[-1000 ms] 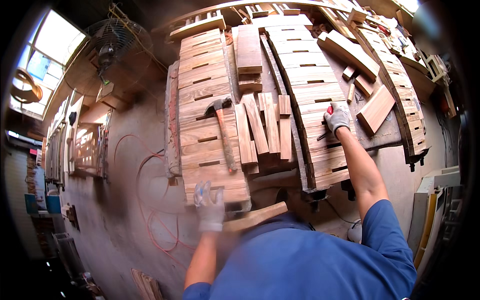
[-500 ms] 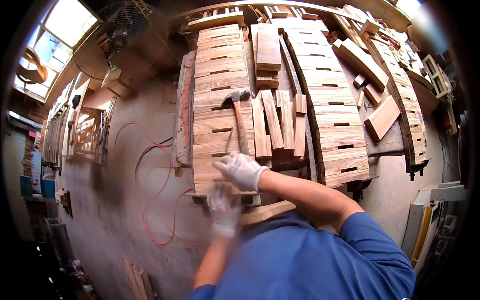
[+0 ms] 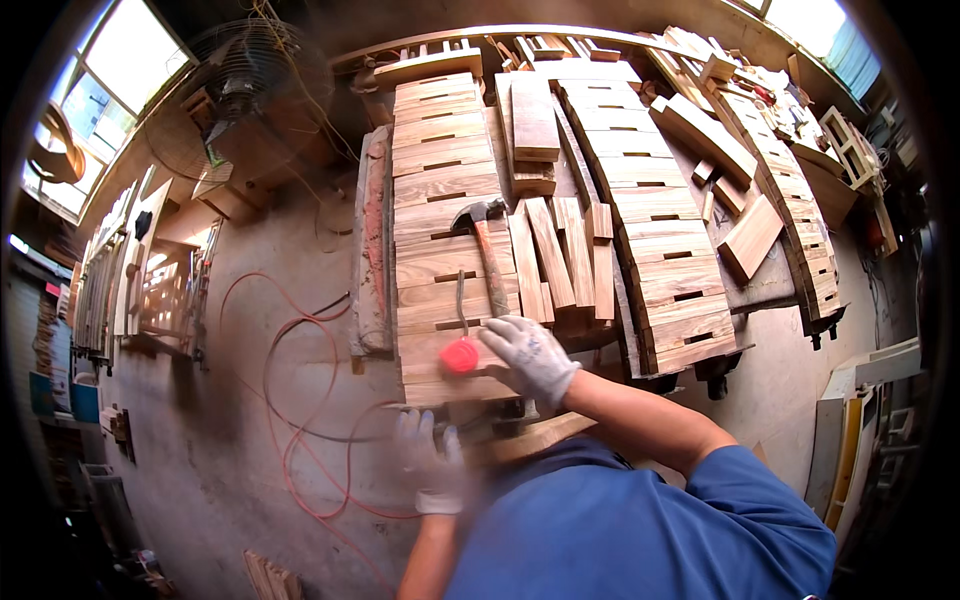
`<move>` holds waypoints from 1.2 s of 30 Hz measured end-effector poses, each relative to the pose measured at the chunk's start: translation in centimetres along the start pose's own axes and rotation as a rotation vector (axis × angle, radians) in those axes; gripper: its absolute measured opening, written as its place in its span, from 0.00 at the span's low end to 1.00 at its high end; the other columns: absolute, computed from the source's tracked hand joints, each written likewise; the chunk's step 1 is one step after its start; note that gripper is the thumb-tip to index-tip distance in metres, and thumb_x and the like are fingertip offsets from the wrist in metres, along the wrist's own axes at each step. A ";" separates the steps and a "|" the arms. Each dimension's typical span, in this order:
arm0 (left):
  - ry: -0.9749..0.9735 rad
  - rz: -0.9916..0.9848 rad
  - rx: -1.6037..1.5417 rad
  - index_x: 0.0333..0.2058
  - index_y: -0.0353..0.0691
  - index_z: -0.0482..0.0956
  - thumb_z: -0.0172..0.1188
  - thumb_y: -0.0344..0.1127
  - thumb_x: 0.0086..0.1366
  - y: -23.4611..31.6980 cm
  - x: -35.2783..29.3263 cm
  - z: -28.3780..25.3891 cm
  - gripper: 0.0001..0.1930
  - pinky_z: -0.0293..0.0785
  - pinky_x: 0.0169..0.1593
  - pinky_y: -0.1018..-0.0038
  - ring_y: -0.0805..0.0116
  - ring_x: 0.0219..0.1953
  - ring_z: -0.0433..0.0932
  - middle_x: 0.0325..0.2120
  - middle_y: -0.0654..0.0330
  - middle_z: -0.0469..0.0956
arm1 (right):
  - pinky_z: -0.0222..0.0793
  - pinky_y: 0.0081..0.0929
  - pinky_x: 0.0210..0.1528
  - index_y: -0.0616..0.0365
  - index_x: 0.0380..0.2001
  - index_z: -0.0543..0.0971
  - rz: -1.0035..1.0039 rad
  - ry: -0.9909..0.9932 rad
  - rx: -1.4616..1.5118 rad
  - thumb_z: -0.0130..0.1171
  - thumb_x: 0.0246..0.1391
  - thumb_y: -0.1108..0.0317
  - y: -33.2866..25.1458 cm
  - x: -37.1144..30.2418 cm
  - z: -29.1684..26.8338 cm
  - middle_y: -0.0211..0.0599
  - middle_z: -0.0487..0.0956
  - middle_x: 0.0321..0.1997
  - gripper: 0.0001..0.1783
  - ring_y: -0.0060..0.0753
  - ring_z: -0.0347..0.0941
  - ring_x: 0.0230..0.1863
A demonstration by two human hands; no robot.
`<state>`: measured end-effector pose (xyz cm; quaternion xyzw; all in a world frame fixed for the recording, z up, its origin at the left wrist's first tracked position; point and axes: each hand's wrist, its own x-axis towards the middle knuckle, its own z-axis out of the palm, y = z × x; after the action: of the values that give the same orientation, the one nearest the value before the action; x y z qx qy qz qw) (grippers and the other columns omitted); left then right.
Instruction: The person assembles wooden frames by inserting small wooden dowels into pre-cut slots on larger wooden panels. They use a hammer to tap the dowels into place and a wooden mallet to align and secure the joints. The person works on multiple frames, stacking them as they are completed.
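Observation:
My right hand [image 3: 538,362], in a white work glove, is open beside the lower end of a claw hammer's [image 3: 490,260] orange handle. That hammer lies on the nearest row of slotted wooden pieces [image 3: 440,310]. Left of this hand, a tool with a thin dark shaft and a rounded red end [image 3: 459,356] rests on the same row; its kind is unclear. My left hand [image 3: 428,462], also gloved, hangs just below the row's near end. Motion smears its fingers, and nothing plainly shows in them.
Loose wooden blocks [image 3: 560,250] lie between this row and a second slotted row [image 3: 670,240]. A third row [image 3: 790,190] stands farther right, with more blocks beside it. A red hose [image 3: 335,360] loops over the floor at left. A large fan [image 3: 240,60] stands behind.
My right hand has shifted right, uncovering the tool's red end. My left hand has moved down, away from the row's near edge. The whole view has tilted slightly.

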<state>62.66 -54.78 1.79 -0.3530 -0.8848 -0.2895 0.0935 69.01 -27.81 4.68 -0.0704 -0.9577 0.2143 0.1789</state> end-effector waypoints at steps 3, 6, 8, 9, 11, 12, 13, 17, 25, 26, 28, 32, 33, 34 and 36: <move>0.051 -0.044 0.039 0.60 0.34 0.78 0.71 0.34 0.63 -1.8 1.1 -0.6 0.27 0.63 0.72 0.45 0.39 0.69 0.68 0.64 0.44 0.74 | 0.73 0.48 0.64 0.56 0.56 0.78 0.119 0.081 -0.049 0.75 0.50 0.63 2.6 -5.8 -1.8 0.45 0.78 0.60 0.30 0.53 0.75 0.62; 0.057 -0.006 0.040 0.60 0.34 0.78 0.71 0.35 0.63 -2.8 2.3 -0.3 0.27 0.62 0.72 0.44 0.38 0.70 0.67 0.64 0.44 0.74 | 0.75 0.48 0.61 0.55 0.53 0.79 0.191 0.096 -0.187 0.75 0.49 0.64 3.4 -12.1 -4.0 0.43 0.79 0.58 0.27 0.52 0.76 0.59; 0.043 0.047 0.038 0.59 0.34 0.78 0.72 0.35 0.63 -3.3 3.3 0.2 0.27 0.62 0.72 0.44 0.38 0.70 0.67 0.64 0.44 0.73 | 0.75 0.49 0.60 0.55 0.52 0.80 0.252 0.068 -0.253 0.74 0.48 0.65 2.8 -15.7 -4.7 0.42 0.80 0.58 0.26 0.51 0.76 0.59; 0.030 0.080 0.024 0.58 0.33 0.78 0.72 0.35 0.62 -2.8 3.9 0.1 0.26 0.63 0.72 0.43 0.37 0.70 0.67 0.64 0.43 0.73 | 0.76 0.47 0.58 0.54 0.50 0.81 0.254 0.064 -0.263 0.74 0.48 0.65 2.2 -17.1 -5.0 0.41 0.81 0.56 0.24 0.50 0.77 0.57; 0.009 0.132 0.006 0.56 0.36 0.80 0.72 0.40 0.62 -2.4 4.5 1.2 0.26 0.62 0.71 0.41 0.38 0.70 0.67 0.62 0.45 0.74 | 0.78 0.45 0.52 0.51 0.43 0.83 0.256 0.040 -0.260 0.74 0.47 0.64 1.2 -19.9 -4.7 0.37 0.83 0.50 0.18 0.46 0.80 0.51; 0.000 0.176 -0.006 0.56 0.37 0.80 0.72 0.42 0.62 -2.2 4.8 1.7 0.26 0.62 0.71 0.40 0.38 0.69 0.67 0.62 0.45 0.75 | 0.79 0.45 0.48 0.49 0.38 0.84 0.259 0.012 -0.246 0.74 0.46 0.64 0.7 -21.8 -4.2 0.34 0.85 0.45 0.14 0.44 0.81 0.47; -0.019 0.214 0.013 0.55 0.40 0.81 0.73 0.46 0.61 -2.4 5.0 2.5 0.27 0.61 0.72 0.40 0.40 0.70 0.67 0.61 0.46 0.75 | 0.79 0.45 0.45 0.48 0.34 0.85 0.286 -0.046 -0.215 0.74 0.47 0.61 0.0 -23.4 -3.8 0.33 0.85 0.41 0.11 0.43 0.82 0.43; -0.101 0.239 0.006 0.53 0.41 0.82 0.75 0.47 0.59 -2.3 5.2 5.0 0.27 0.60 0.72 0.41 0.42 0.67 0.70 0.58 0.50 0.78 | 0.81 0.46 0.41 0.51 0.33 0.89 0.671 -0.370 -0.117 0.69 0.55 0.49 -1.5 -28.2 -1.6 0.44 0.86 0.31 0.17 0.48 0.85 0.38; -0.162 0.344 0.083 0.53 0.40 0.82 0.76 0.48 0.56 -2.8 4.7 6.1 0.28 0.61 0.70 0.40 0.47 0.59 0.76 0.51 0.53 0.81 | 0.76 0.34 0.27 0.60 0.36 0.83 1.928 -0.267 0.736 0.70 0.65 0.59 1.1 -43.9 4.8 0.40 0.84 0.30 0.15 0.35 0.80 0.25; -0.174 0.346 0.076 0.53 0.40 0.82 0.76 0.47 0.56 -2.7 4.8 5.9 0.29 0.61 0.70 0.41 0.47 0.59 0.76 0.51 0.53 0.82 | 0.75 0.33 0.26 0.61 0.36 0.81 2.043 -0.098 0.875 0.70 0.65 0.60 0.9 -44.9 5.0 0.39 0.83 0.29 0.14 0.34 0.79 0.24; -0.177 0.351 0.075 0.54 0.40 0.82 0.76 0.47 0.56 -2.7 4.7 6.0 0.30 0.61 0.70 0.41 0.48 0.59 0.76 0.51 0.53 0.82 | 0.71 0.33 0.23 0.60 0.36 0.79 2.014 -0.045 0.858 0.68 0.67 0.65 0.9 -46.2 5.5 0.38 0.81 0.26 0.11 0.34 0.77 0.23; -0.178 0.372 0.116 0.55 0.40 0.82 0.76 0.47 0.55 -3.3 4.2 6.3 0.30 0.60 0.70 0.42 0.48 0.59 0.75 0.51 0.53 0.81 | 0.70 0.29 0.23 0.62 0.37 0.81 1.956 -0.001 0.915 0.65 0.69 0.67 -1.0 -42.3 4.2 0.35 0.79 0.25 0.09 0.30 0.74 0.22; -0.181 0.375 0.121 0.55 0.41 0.82 0.76 0.46 0.55 -3.2 4.2 6.4 0.30 0.60 0.70 0.42 0.49 0.59 0.75 0.52 0.53 0.81 | 0.70 0.29 0.24 0.63 0.38 0.81 1.932 -0.012 0.910 0.66 0.69 0.67 -0.6 -42.6 5.0 0.35 0.79 0.26 0.09 0.30 0.74 0.22; -0.179 0.381 0.113 0.54 0.42 0.83 0.76 0.46 0.55 -3.3 4.2 6.5 0.29 0.60 0.70 0.43 0.49 0.59 0.75 0.52 0.54 0.81 | 0.71 0.29 0.24 0.63 0.39 0.82 1.900 -0.028 0.907 0.66 0.69 0.66 0.1 -42.5 5.9 0.35 0.79 0.26 0.10 0.30 0.74 0.21; -0.182 0.386 0.110 0.52 0.43 0.84 0.76 0.47 0.55 -3.6 3.9 6.6 0.27 0.60 0.70 0.44 0.49 0.58 0.75 0.52 0.54 0.81 | 0.74 0.29 0.27 0.64 0.41 0.83 1.848 -0.076 0.906 0.67 0.68 0.65 1.0 -41.6 6.6 0.35 0.81 0.28 0.11 0.28 0.76 0.25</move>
<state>57.58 -50.86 -3.77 -0.5348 -0.8201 -0.1845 0.0858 105.14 -38.24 -14.30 -0.6987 -0.3640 0.6111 -0.0765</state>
